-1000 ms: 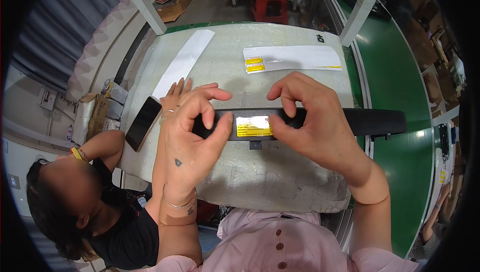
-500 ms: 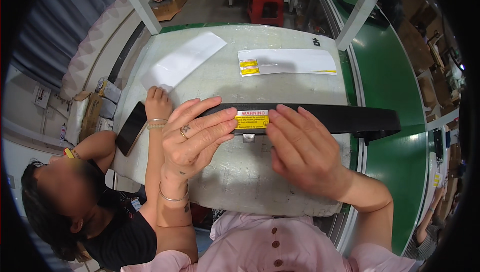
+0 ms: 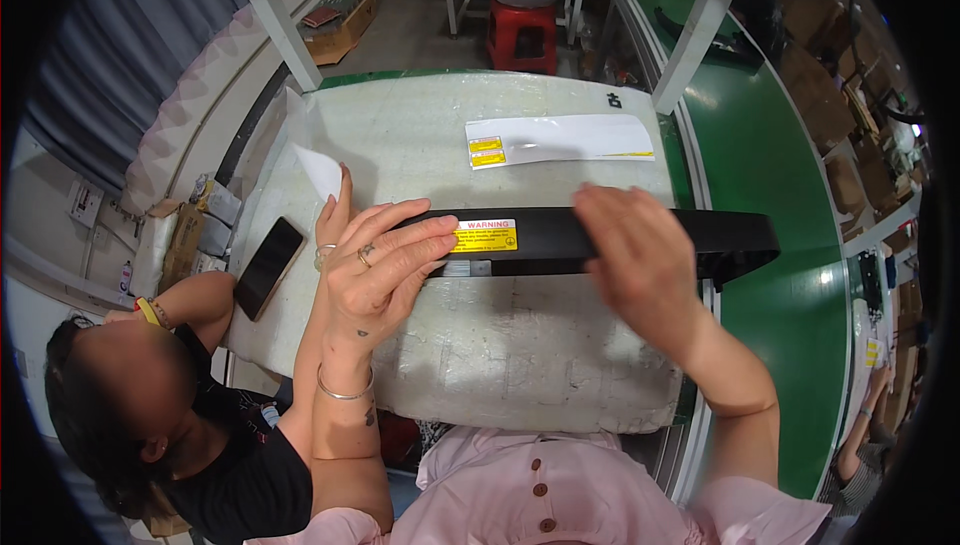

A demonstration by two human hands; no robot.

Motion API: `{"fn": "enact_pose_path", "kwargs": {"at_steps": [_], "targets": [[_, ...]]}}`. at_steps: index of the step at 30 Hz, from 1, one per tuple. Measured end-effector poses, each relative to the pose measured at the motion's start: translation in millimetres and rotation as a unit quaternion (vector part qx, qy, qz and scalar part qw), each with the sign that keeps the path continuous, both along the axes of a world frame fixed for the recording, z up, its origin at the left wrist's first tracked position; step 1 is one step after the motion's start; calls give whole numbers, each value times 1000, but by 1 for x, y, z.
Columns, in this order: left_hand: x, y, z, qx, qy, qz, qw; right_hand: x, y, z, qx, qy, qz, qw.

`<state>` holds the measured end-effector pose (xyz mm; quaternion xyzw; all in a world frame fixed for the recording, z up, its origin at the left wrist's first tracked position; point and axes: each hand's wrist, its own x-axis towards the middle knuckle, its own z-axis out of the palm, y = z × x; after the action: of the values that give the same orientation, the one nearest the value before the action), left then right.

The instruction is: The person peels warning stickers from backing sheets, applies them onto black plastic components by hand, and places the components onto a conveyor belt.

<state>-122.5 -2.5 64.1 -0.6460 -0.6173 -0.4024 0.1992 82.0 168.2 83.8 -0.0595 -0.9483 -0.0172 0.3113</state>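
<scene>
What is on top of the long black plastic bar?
On the long black plastic bar sit a yellow warning sticker, the left hand and the right hand. Whatever lies beneath the hands is covered.

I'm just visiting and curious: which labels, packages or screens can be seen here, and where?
Yellow label: small rectangle on the long black part, beside the left hand.
Label sheet: white strip, two yellow stickers, far side of table.
Phone: dark screen, table's left edge.
Cardboard boxes: brown, floor beyond.

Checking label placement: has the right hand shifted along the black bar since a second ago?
Yes. The right hand slid rightward along the black bar, away from the yellow label.
</scene>
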Motion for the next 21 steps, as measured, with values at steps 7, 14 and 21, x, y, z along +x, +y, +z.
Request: {"fn": "enact_pose_path", "kwargs": {"at_steps": [7,14,21], "targets": [[23,34,38,80,-10,-25,996,69,40,63,155,30,-87,984],[-31,137,-23,-111,-215,-9,970,319,185,17,-1,-97,-447,889],[-89,190,-118,-285,-165,148,933,641,183,-119,-65,-143,-657,737]]}}
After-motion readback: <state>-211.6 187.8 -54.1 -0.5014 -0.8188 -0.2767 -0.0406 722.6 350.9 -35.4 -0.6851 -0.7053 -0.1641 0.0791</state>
